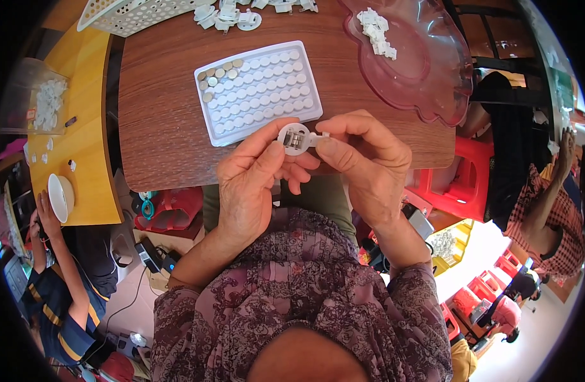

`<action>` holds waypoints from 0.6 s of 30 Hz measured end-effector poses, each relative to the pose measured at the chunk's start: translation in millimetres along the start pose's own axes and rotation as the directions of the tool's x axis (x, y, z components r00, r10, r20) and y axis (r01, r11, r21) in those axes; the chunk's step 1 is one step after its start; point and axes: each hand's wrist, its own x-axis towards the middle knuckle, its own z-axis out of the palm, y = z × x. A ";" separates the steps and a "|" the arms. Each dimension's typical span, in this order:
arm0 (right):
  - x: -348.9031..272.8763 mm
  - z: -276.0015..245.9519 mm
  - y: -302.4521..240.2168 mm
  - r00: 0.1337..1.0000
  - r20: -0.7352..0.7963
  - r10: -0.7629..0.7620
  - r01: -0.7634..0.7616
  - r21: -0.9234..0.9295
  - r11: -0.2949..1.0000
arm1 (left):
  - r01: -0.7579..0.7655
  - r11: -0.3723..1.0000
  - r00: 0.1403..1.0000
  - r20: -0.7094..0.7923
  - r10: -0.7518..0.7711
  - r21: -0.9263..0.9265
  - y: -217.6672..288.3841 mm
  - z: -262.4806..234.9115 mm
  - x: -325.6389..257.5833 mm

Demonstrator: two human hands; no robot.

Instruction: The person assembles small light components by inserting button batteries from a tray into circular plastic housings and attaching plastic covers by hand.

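Note:
Between my two hands, over the near edge of the table, is a small round white plastic housing (pixel 295 139) with shiny metal parts in its middle. My left hand (pixel 251 169) pinches its rim between thumb and fingers. The thumb and forefinger of my right hand (pixel 369 162) close on a small white tab (pixel 315 139) at the housing's right side; whether tab and housing are joined I cannot tell. Just beyond my hands lies a white tray (pixel 214 137) with rows of round pockets. Several button cells (pixel 220 73) sit in its far left corner.
White plastic parts (pixel 225 16) lie at the far edge beside a perforated white basket (pixel 124 18). A translucent pink tray (pixel 410 89) at the far right holds more white pieces (pixel 376 33). On the left, a person's hand (pixel 47 213) touches a white bowl (pixel 61 198). A red stool (pixel 458 178) stands right.

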 end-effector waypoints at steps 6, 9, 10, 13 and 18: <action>-2.3 5.7 7.2 1.000 0.012 0.003 -0.003 0.000 1.000 | -0.023 0.999 1.000 0.008 0.023 0.048 -2.6 1.2 -2.2; -2.0 0.7 16.4 0.990 0.031 -0.134 0.138 -0.234 0.962 | -0.057 0.997 0.998 0.020 0.056 0.059 -3.9 1.4 -2.9; -1.5 -1.1 17.6 0.973 0.062 -0.224 0.231 -0.365 0.902 | -0.056 0.997 0.998 0.019 0.055 0.057 -3.2 2.3 -3.2; -0.8 -1.5 16.2 0.963 0.076 -0.257 0.265 -0.435 0.861 | -0.057 0.994 0.998 0.026 0.055 0.096 -2.4 2.7 -3.7; 0.0 -2.8 15.8 0.957 0.124 -0.261 0.288 -0.490 0.823 | -0.047 0.996 0.999 0.023 0.045 0.076 -2.9 1.2 -4.0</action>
